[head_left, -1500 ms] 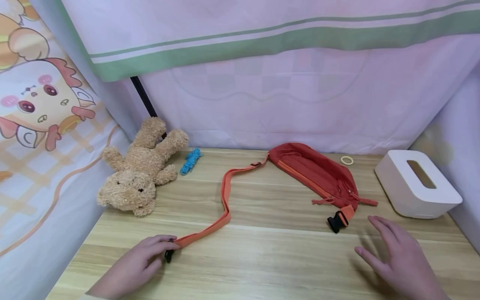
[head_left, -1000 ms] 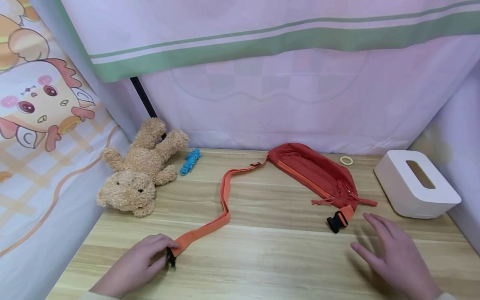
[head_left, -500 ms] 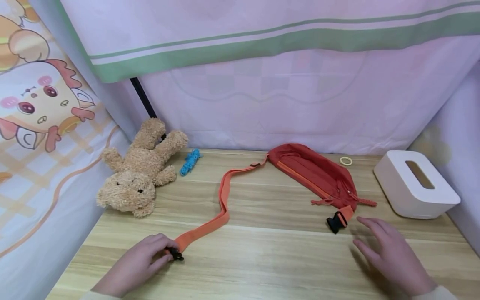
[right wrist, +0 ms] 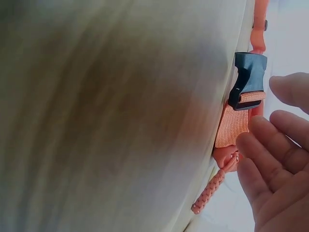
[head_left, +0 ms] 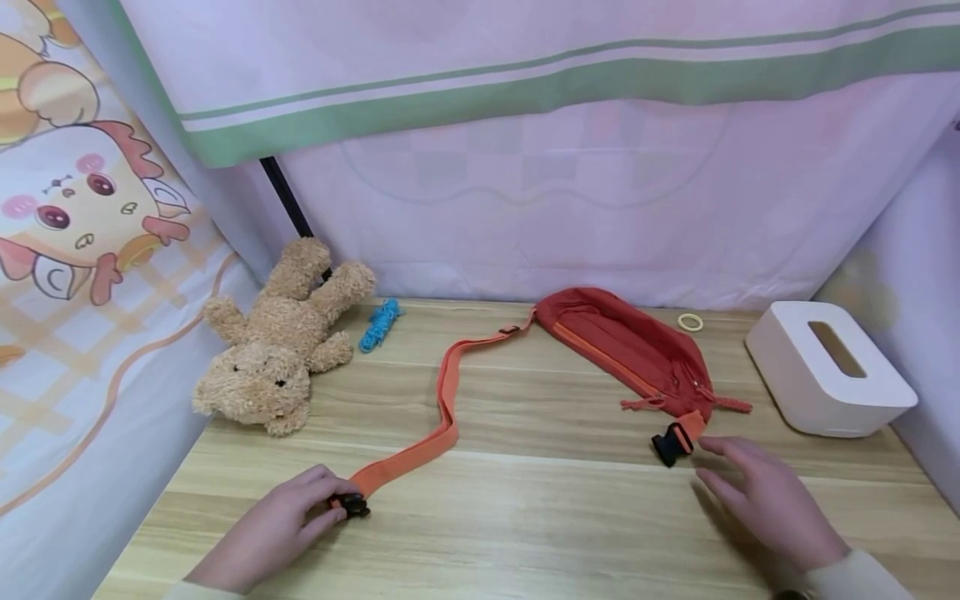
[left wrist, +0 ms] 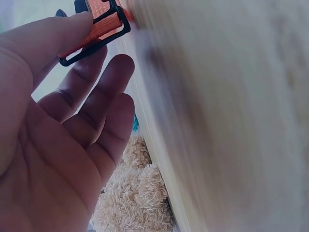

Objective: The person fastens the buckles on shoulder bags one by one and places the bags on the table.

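A red waist bag (head_left: 626, 350) lies at the back of the table, its long orange strap (head_left: 447, 392) trailing to the front left. My left hand (head_left: 288, 521) pinches the black buckle end (head_left: 350, 504) of that strap between thumb and fingers; the left wrist view shows the thumb on the black frame (left wrist: 124, 24) with orange webbing through it. At the bag's right end, the black socket half of the buckle (head_left: 672, 444) lies on a short orange strap. Beside it hovers my right hand (head_left: 776, 504), fingers spread; in the right wrist view the fingers are near the socket buckle (right wrist: 248, 79) without gripping it.
A tan teddy bear (head_left: 281, 333) lies on its back at the left, with a blue cord bundle (head_left: 381, 325) next to it. Behind the bag is a pale ring (head_left: 690, 322). A white tissue box (head_left: 832, 367) stands at the right. Cloth curtains enclose the table.
My right hand has moved left, closer to the socket buckle. My left hand has turned the strap's buckle end so its prongs point rightward. The bag has stayed in place.
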